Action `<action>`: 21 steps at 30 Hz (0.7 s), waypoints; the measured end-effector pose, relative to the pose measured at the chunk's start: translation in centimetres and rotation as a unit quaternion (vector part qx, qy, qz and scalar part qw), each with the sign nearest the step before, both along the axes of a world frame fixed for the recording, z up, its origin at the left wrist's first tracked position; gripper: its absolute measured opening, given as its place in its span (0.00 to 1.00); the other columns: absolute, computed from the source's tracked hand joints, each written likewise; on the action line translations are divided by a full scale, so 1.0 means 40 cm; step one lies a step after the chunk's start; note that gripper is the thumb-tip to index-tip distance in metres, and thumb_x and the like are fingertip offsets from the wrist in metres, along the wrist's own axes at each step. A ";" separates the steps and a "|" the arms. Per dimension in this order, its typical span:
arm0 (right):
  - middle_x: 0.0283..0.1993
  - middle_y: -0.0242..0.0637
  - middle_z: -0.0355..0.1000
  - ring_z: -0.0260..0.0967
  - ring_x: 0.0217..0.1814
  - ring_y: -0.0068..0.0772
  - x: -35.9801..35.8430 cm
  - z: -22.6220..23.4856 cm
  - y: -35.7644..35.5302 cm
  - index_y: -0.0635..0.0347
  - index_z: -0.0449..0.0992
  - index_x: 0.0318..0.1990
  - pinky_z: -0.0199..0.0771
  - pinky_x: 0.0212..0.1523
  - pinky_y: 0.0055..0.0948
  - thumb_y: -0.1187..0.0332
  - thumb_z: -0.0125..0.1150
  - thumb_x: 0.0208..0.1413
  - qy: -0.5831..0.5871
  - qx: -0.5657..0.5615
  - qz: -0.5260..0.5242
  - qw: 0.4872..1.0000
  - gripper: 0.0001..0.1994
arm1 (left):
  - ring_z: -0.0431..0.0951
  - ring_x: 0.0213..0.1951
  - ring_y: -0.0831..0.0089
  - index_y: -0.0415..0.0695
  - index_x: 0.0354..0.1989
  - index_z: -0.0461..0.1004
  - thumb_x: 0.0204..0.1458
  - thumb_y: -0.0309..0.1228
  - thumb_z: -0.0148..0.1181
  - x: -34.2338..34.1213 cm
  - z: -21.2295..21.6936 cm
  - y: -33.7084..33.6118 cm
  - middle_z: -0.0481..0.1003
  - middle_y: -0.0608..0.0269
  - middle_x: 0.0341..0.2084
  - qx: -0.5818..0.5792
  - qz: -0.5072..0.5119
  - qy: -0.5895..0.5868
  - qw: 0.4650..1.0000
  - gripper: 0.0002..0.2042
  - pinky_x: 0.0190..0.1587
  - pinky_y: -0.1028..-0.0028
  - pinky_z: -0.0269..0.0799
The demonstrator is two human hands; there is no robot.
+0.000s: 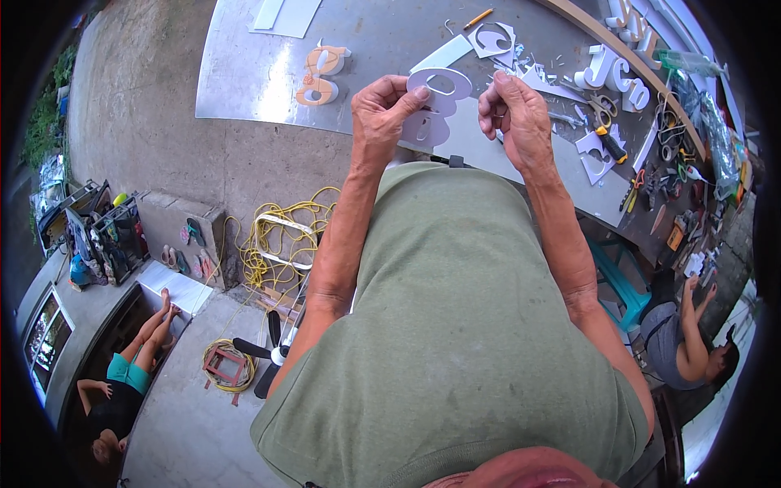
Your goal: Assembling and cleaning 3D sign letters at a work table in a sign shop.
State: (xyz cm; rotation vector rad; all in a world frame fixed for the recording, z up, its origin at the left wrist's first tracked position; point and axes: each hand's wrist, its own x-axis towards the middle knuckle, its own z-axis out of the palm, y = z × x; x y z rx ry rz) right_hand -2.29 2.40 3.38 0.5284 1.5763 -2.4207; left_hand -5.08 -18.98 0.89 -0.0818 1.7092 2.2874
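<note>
Between the thumb and fingers of my left hand (381, 118) is a white looped letter cut-out (444, 101), held up over the table's near edge. It has a ring at the top and a second loop below. My right hand (521, 118) hovers just right of it, apart from it, with thumb and forefinger pinched and the other fingers curled. Whatever that pinch may hold is too small to make out. A thick letter with an orange face and white sides (312, 84) lies on the table, left of my left hand. Beyond my hands is a white sheet offcut with a round opening (474, 47).
White scraps (557, 88) litter the grey table (244, 81). A pencil (478, 19), scissors (604, 107), a yellow-black cutter (612, 145), pliers (631, 192) and white letters (600, 67) lie there too. Yellow cord (264, 244) and a fan (278, 355) are left; a teal stool (617, 285) and a seated person (679, 346) right.
</note>
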 end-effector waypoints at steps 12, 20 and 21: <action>0.32 0.38 0.77 0.74 0.26 0.24 -0.013 -0.013 -0.013 0.62 0.75 0.43 0.68 0.20 0.18 0.64 0.62 0.63 -0.086 -0.152 0.112 0.978 0.10 | 0.80 0.39 0.74 0.40 0.38 0.82 0.51 0.19 0.66 -0.014 -0.036 -0.025 0.83 0.64 0.34 -0.066 -0.003 0.083 0.994 0.07 0.44 0.75 0.76; 0.34 0.37 0.76 0.75 0.29 0.25 0.006 -0.092 -0.011 0.67 0.72 0.52 0.73 0.25 0.20 0.72 0.65 0.58 -0.095 -0.031 0.129 0.987 0.16 | 0.74 0.54 0.62 0.49 0.49 0.81 0.44 0.24 0.70 -0.036 -0.029 -0.074 0.80 0.63 0.48 -0.365 0.055 0.286 0.884 0.20 0.58 0.66 0.69; 0.34 0.37 0.75 0.75 0.28 0.25 0.006 -0.105 -0.018 0.70 0.71 0.53 0.73 0.25 0.20 0.74 0.64 0.59 -0.062 0.030 0.118 0.991 0.17 | 0.74 0.54 0.62 0.49 0.49 0.81 0.44 0.24 0.70 -0.049 -0.044 -0.110 0.80 0.63 0.48 -0.372 0.061 0.289 0.880 0.20 0.58 0.66 0.69</action>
